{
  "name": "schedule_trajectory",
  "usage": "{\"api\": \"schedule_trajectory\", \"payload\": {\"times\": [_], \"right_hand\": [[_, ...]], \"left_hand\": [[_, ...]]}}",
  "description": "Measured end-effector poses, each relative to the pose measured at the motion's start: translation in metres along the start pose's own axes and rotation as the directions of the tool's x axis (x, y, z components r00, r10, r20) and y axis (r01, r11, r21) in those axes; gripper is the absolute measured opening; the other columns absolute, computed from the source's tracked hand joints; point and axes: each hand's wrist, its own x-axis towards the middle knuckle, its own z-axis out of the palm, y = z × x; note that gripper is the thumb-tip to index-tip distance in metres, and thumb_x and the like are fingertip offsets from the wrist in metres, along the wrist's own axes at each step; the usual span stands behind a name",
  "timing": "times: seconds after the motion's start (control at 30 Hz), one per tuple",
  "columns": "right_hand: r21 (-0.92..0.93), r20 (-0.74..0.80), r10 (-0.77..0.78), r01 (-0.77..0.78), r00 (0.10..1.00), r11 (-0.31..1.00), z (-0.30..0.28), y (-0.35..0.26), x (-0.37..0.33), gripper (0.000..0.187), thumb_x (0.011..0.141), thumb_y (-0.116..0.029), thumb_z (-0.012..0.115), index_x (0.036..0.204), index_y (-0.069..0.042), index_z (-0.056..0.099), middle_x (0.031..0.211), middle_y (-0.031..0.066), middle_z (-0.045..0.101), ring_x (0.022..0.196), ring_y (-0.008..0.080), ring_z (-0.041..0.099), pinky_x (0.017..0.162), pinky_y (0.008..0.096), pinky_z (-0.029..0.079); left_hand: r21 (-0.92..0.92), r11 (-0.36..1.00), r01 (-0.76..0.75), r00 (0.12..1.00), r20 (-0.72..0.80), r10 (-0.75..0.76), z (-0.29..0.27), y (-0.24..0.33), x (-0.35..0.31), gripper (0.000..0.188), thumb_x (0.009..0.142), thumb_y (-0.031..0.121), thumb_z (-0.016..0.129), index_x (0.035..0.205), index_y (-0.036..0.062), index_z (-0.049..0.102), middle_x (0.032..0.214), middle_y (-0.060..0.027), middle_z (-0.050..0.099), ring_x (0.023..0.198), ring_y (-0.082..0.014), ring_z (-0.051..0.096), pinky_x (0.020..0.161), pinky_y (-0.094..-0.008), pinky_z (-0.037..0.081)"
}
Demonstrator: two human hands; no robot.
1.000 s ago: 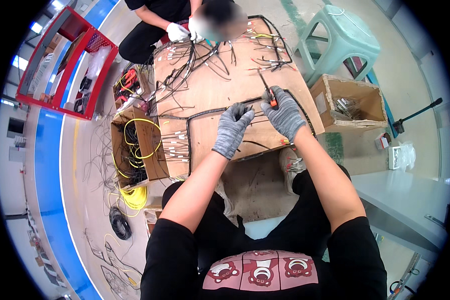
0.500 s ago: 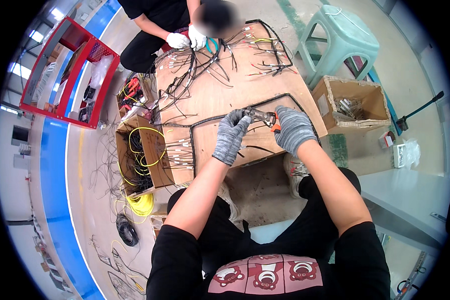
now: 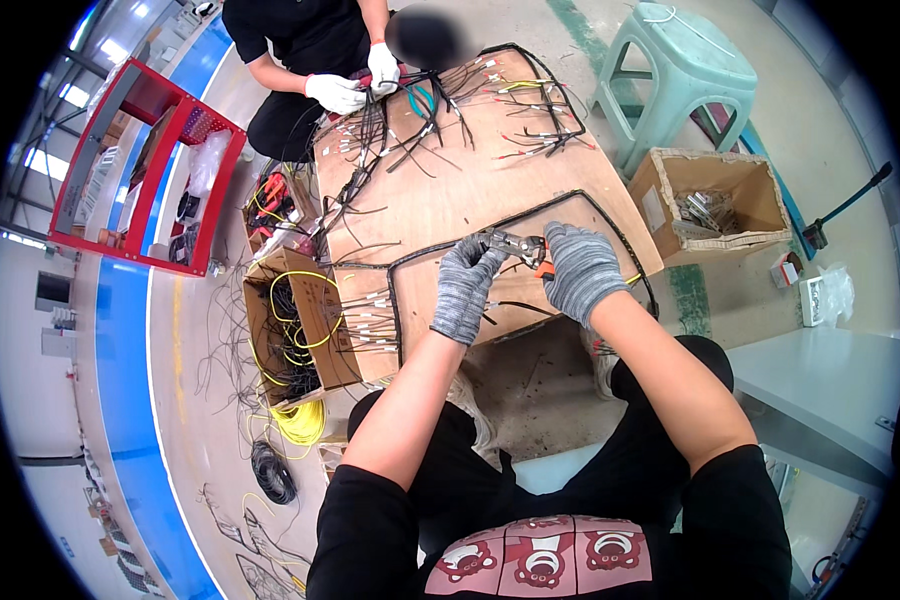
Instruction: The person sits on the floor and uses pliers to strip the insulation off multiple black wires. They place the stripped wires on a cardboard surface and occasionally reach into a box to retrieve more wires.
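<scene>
My right hand (image 3: 582,272), in a grey knit glove, is closed around a metal hand tool with orange handles (image 3: 515,246), which looks like wire strippers or crimping pliers. At the tool's jaws, the gloved fingers of my left hand (image 3: 462,292) are pinched together; whatever they hold is too small to make out. Below both hands a black wire harness (image 3: 430,240) runs across the wooden board (image 3: 390,225), bending down at each side. Several thin wires with white labels (image 3: 370,318) stick out from its left end, and a loose black wire (image 3: 522,304) lies under the tool.
Across the board, a person's white-gloved hands (image 3: 338,94) handle more wires beside teal-handled pliers (image 3: 422,100). Cartons of wire (image 3: 310,350) stand at left, near a red rack (image 3: 165,190). At right are a carton of metal parts (image 3: 660,205) and a pale green stool (image 3: 685,60).
The view has shifted slightly, so the scene sits a little lower and to the right. My hands stay together at the tool. The other person's hands have moved apart a little.
</scene>
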Motion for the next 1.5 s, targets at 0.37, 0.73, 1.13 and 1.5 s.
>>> {"api": "schedule_trajectory", "payload": {"times": [0.37,0.73,1.13,1.5], "right_hand": [[0.004,-0.032,-0.012,0.012,0.999,1.000,0.003,0.004,-0.001,0.029,0.065,-0.013,0.062,0.090,-0.004,0.050,0.083,0.0153,0.057,0.079,0.0301,0.057,0.072,0.0382,0.044],[0.086,0.026,0.013,-0.015,1.000,0.996,0.003,0.003,0.001,0.026,0.066,-0.012,0.061,0.088,-0.002,0.049,0.081,0.0174,0.057,0.078,0.0328,0.057,0.070,0.0395,0.045],[0.095,0.080,0.016,-0.024,0.997,0.995,-0.001,0.002,0.000,0.029,0.068,-0.015,0.062,0.091,-0.003,0.050,0.084,0.0157,0.058,0.081,0.0303,0.059,0.074,0.0376,0.045],[0.116,0.197,0.075,-0.100,0.977,0.988,-0.011,-0.004,-0.003,0.028,0.070,-0.015,0.059,0.092,-0.001,0.049,0.084,0.0188,0.060,0.079,0.0331,0.060,0.071,0.0398,0.047]], "left_hand": [[-0.009,1.000,0.010,1.000,0.012,-0.010,-0.002,0.004,-0.001,0.003,0.082,0.009,0.058,0.084,0.0081,0.061,0.065,0.0071,0.051,0.054,-0.0007,0.040,0.046,-0.0161,0.031],[-0.071,0.996,-0.047,0.999,-0.009,0.046,0.000,0.002,0.003,0.003,0.081,0.009,0.060,0.082,0.0065,0.062,0.066,0.0066,0.052,0.055,-0.0016,0.040,0.047,-0.0171,0.032],[0.006,1.000,-0.026,1.000,0.006,0.026,0.000,0.002,0.001,0.004,0.081,0.010,0.060,0.083,0.0071,0.062,0.065,0.0073,0.051,0.054,-0.0009,0.039,0.046,-0.0163,0.030],[0.028,0.995,-0.096,0.995,0.027,0.095,-0.003,-0.001,0.001,0.006,0.081,0.009,0.059,0.084,0.0046,0.062,0.066,0.0057,0.052,0.054,-0.0019,0.040,0.046,-0.0175,0.032]]}}
